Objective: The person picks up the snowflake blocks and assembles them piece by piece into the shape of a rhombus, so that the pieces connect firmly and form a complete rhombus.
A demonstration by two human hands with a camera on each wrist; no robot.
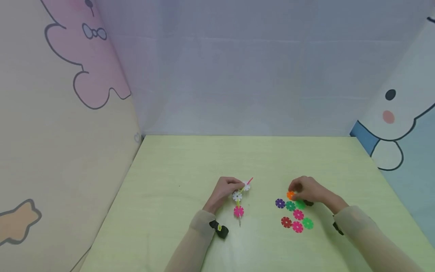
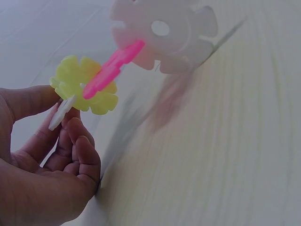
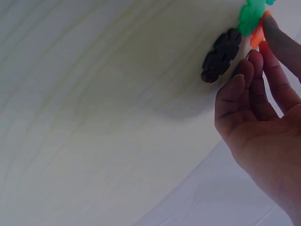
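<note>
My left hand (image 1: 225,192) pinches a chain of slotted flower-shaped plastic discs, holding it over the table. In the head view the chain shows a white disc (image 1: 237,196), a pink disc (image 1: 239,211) and thin edge-on discs between them. Close up in the left wrist view are a yellow disc (image 2: 70,75) by the fingertips, a pink disc (image 2: 113,69) and a large white disc (image 2: 183,42). My right hand (image 1: 308,189) reaches over loose discs, its thumb and finger pinching an orange disc (image 1: 290,195). A black disc (image 3: 221,55) lies beside these fingers.
Loose discs lie on the pale table (image 1: 183,158) near my right hand: a purple disc (image 1: 280,203), a dark red disc (image 1: 286,222), a light green disc (image 1: 307,223) and several others. Printed cloth walls (image 1: 238,87) stand behind and at both sides.
</note>
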